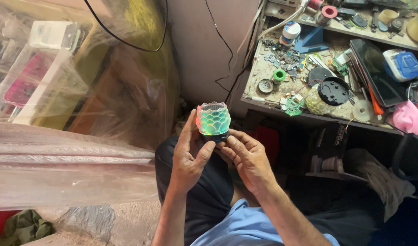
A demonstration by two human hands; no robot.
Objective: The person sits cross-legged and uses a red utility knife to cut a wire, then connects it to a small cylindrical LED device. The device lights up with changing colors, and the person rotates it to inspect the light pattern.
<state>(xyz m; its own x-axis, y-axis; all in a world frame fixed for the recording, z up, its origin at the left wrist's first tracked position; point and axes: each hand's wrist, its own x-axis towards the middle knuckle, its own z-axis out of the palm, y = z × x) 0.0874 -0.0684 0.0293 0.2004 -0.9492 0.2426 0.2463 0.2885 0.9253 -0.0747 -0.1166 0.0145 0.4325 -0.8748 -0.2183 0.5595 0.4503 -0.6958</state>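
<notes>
Item: lotus-shaped lamp dome (pixel 212 118), translucent, moulded in overlapping scale-like petals, glowing green through the middle with pink and orange at the edges; scalloped top rim, dark round base (pixel 216 136) beneath. Held upright over the lap, just off the front edge of the workbench (pixel 282 109).

Left hand (pixel 188 155): cupped along the dome's left side, fingers extended upward together, thumb pressed at the dark base. Right hand (pixel 247 157): fingers curled together and clamped on the base from the right and below.

Status, as judged: dome seated on base and lit, so apparently assembled and powered; grip at the base suggests checking or final seating. Not verifiable whether the joint is fully closed.

Nearby on workbench: green round circuit board (pixel 293 105), black round cover (pixel 333 91), yellowish clear dome (pixel 317 104), green tape roll (pixel 279 75), dark tablet (pixel 377 70), scattered small parts. Clear plastic sheeting (pixel 72 136) at left.
</notes>
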